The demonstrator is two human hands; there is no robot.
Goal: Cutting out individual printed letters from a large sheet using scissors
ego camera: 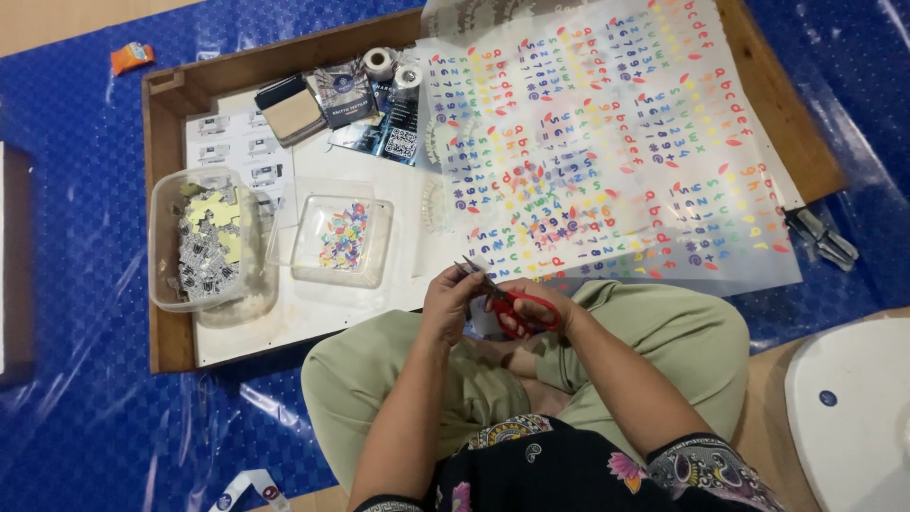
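Head view: looking straight down on a person seated cross-legged at a low wooden tray [171, 351] laid over a blue plastic floor sheet [85, 313].
Right hand: the right hand [536, 305] is curled through the red handles of a pair of scissors [507, 303], gripping them, blades pointing up and left.
Left hand: the left hand [453, 299] is pinched shut right at the blade tips; whatever sits between the fingers is too small to make out.
Sticker sheet: a big clear sheet [616, 142] printed with rows of coloured characters lies across the tray, its near edge just beyond both hands.
Small tub: a clear square tub [308, 256] with colourful cut bits sits left of the hands.
Large tub: a bigger clear tub [163, 275] with yellow and grey pieces, at the tray's left end.
Far corner: tape rolls [381, 63] and a notebook [290, 109].
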